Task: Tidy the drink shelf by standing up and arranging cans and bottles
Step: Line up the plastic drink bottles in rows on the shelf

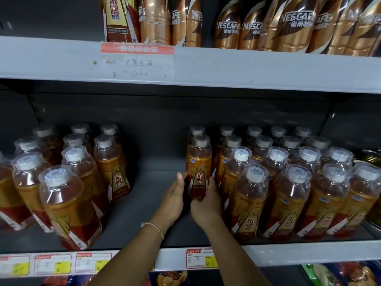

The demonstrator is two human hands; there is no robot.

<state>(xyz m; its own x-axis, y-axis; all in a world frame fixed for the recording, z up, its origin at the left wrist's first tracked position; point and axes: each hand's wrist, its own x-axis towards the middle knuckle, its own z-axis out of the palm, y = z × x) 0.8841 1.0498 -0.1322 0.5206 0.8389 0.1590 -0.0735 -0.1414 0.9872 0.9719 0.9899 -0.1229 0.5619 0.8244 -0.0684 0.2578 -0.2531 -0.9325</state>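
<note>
An upright amber drink bottle [199, 166] with a white cap and a gold-and-red label stands on the dark middle shelf [152, 195], at the left end of the right-hand group. My left hand [174, 200] cups its left side, and my right hand [207, 205] wraps its lower right side. Both hands grip the bottle low on its body. Another bottle of the same kind stands directly behind it. Several matching bottles [292, 195] stand in rows to its right. A second group of matching bottles [68, 195] stands at the left.
A bare gap of shelf lies between the two bottle groups. The upper shelf [226, 67] carries brown coffee bottles [292, 23] and a handwritten price tag [137, 62]. Price labels [201, 258] line the front rail. Metal cans [373, 157] sit at the far right.
</note>
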